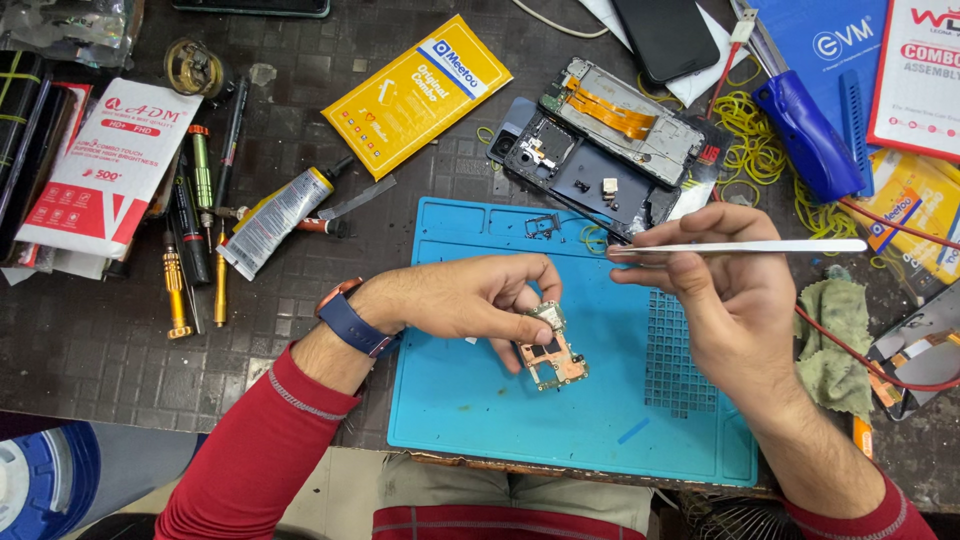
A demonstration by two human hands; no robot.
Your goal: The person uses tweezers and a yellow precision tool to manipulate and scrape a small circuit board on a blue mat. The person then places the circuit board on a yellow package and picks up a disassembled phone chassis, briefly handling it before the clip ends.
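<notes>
This is a phone repair workshop, a crowded dark table (90, 340) set up for small electronics work. A blue silicone work mat (480, 410) lies at its front edge, with an opened phone body (590, 165) showing an orange flex cable just beyond it and a bare circuit board (550, 352) on the mat. Around them lie small screwdrivers (195, 235), a glue tube (275, 218), yellow rubber bands (750, 140) and flat packets of replacement screens (415, 95).
</notes>
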